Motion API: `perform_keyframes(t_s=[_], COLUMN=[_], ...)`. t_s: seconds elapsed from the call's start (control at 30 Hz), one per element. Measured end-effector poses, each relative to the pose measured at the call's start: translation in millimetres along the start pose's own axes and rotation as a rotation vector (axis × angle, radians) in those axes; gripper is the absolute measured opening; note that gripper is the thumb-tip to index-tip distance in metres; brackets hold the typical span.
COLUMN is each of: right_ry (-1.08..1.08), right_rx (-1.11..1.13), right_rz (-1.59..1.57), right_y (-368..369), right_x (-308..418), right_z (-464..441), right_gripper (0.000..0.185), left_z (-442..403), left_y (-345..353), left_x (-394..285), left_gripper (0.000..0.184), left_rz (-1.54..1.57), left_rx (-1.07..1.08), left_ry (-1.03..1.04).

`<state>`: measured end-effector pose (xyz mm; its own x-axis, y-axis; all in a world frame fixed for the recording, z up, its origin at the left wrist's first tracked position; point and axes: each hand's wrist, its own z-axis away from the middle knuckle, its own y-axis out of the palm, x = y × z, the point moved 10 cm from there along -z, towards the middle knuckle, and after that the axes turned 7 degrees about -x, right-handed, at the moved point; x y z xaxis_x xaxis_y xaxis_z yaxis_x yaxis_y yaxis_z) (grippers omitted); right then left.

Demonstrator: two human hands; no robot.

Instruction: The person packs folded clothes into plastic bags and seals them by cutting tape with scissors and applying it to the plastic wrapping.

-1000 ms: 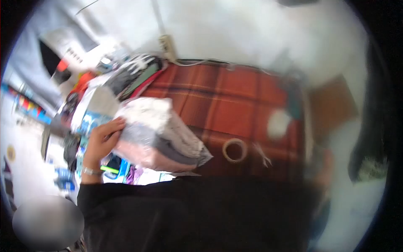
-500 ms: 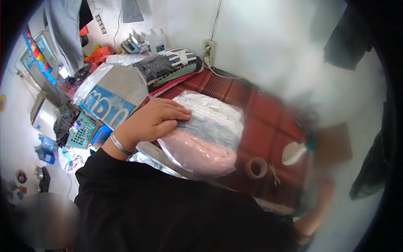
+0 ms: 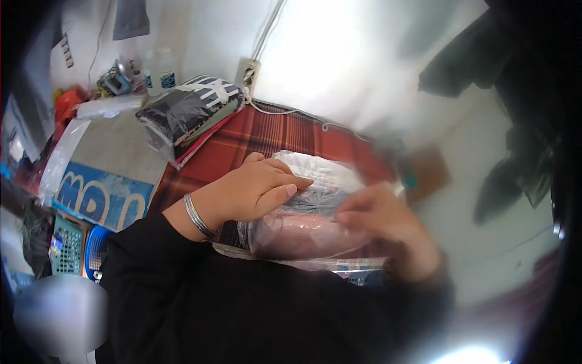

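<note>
A clear plastic bag [image 3: 303,233] of folded cloth lies in front of me, with white cloth [image 3: 318,167] at the far side, grey in the middle and pink nearest me. My left hand [image 3: 257,188], a silver bangle at its wrist, rests on the bag's left part, index finger and thumb stretched out over the plastic. Over the bag's right part is my right hand [image 3: 385,215], blurred, its fingertips drawn together. Whether anything thin is between them I cannot make out.
A bagged stack of folded clothes [image 3: 194,112] stands at the back left, beside a grey and blue lettered bag [image 3: 109,191]. Behind are bottles [image 3: 165,73] and a wall socket [image 3: 249,73] with cables. Baskets [image 3: 66,249] stand lower left. Dark garments [image 3: 467,57] hang at right.
My right hand has come from the far right edge to above the bag. My left hand has shifted further over it. The view has turned; the tape roll is now out of sight.
</note>
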<state>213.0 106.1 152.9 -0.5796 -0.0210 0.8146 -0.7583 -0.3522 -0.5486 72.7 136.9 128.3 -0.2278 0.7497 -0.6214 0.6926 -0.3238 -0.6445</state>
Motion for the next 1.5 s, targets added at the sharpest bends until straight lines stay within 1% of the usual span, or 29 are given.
perform_keyframes(t_s=[0.07,0.13,0.2,0.27,0.3,0.37,0.5,0.57,0.63,0.7,0.73,0.77,0.8,0.87,0.9,0.97,1.0,1.07,1.2,1.27,1.3,1.37,1.5], right_ry=[0.101,0.137,0.176,0.218,0.229,0.275,0.252,0.237,0.232,0.225,0.172,0.117,0.119,-0.020,-0.018,-0.218,-0.215,-0.271,-0.261,-0.572,-0.572,-0.389,-0.297], right_rx=[0.030,0.000,-0.027,-0.080,-0.091,-0.051,-0.075,-0.112,-0.144,-0.175,-0.194,-0.212,-0.214,-0.300,-0.300,-0.459,-0.458,-0.625,-0.657,-0.596,-0.597,-0.468,-0.471], right_rz=[-0.118,-0.146,-0.179,-0.071,-0.073,-0.021,-0.007,0.074,0.090,0.105,0.135,0.165,0.163,0.282,0.281,0.659,0.658,0.792,0.794,0.876,0.874,1.130,1.142], right_y=[21.3,24.8,26.4,22.5,22.1,25.6,26.8,23.8,21.6,20.4,20.9,21.8,25.7,29.6,35.1,36.5,38.2,30.4,24.6,46.3,50.4,64.5,56.1], right_x=[-4.6,-14.4,-15.4,-16.9,-17.3,-21.7,-22.1,-23.0,-24.2,-28.2,-28.2,-26.0,-27.0,-12.6,-9.6,22.9,20.3,25.4,20.6,40.2,38.5,17.0,6.8], right_z=[-15.1,-30.7,-39.8,-45.5,-47.4,-50.1,-54.0,-55.1,-54.2,-53.9,-54.8,-54.5,-51.8,-44.8,-40.4,-26.4,-25.0,-15.0,0.0,14.9,18.8,12.9,19.3], right_gripper=[0.018,0.019,0.020,0.024,0.024,0.025,0.023,0.022,0.022,0.022,0.022,0.022,0.022,0.020,0.020,0.019,0.019,0.023,0.028,0.040,0.040,0.052,0.057], left_z=[-0.5,-2.1,-3.5,-4.2,-4.9,-5.8,-6.6,-6.1,-4.2,-2.1,-1.8,-1.6,-1.6,-2.0,-1.9,-1.2,-0.7,0.5,2.5,2.9,3.1,3.4,2.2], left_y=[-1.3,-1.4,0.1,0.1,0.2,0.6,0.4,2.8,4.0,2.3,2.4,2.9,3.4,3.9,5.4,5.5,5.0,5.1,4.5,4.2,3.9,1.7,3.4], left_x=[1.0,3.9,9.1,8.5,9.4,9.9,9.5,7.8,6.3,4.3,4.4,5.2,5.8,5.3,5.7,6.0,5.7,4.0,-1.1,-0.5,0.3,1.6,-3.3], left_gripper=[0.046,0.047,0.047,0.047,0.047,0.046,0.042,0.043,0.043,0.050,0.050,0.054,0.058,0.060,0.062,0.062,0.062,0.062,0.063,0.063,0.062,0.062,0.060], left_rz=[0.034,0.064,0.031,0.023,0.003,0.015,-0.030,-0.064,-0.096,-0.120,-0.119,-0.121,-0.122,-0.130,-0.139,-0.139,-0.141,-0.143,-0.126,-0.143,-0.161,-0.158,-0.143], left_rx=[0.010,0.023,0.025,0.044,0.047,0.044,0.019,0.009,-0.005,-0.033,-0.030,-0.021,-0.012,0.005,0.019,0.011,0.001,0.004,0.014,0.011,0.008,-0.002,0.010], left_ry=[0.012,0.015,0.024,0.029,0.024,0.031,0.023,0.033,0.044,0.064,0.065,0.060,0.054,0.047,0.038,0.043,0.049,0.055,0.067,0.061,0.055,0.065,0.079])
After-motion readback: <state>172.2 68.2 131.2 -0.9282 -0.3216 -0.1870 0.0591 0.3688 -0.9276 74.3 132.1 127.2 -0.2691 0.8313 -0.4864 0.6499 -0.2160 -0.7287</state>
